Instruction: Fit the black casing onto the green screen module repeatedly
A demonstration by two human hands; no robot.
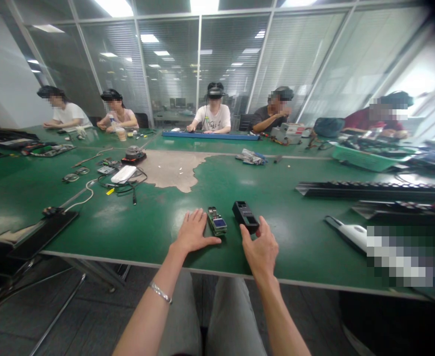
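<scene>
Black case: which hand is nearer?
Right. The right hand is at the near end of the black case; the left hand is farther left, with the circuit board between.

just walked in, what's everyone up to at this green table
The person's right hand is at the near end of a black casing, and their left hand rests beside a small circuit board. Both items lie on the table. Across it, others sit, one with hands at a long blue bar.
</scene>
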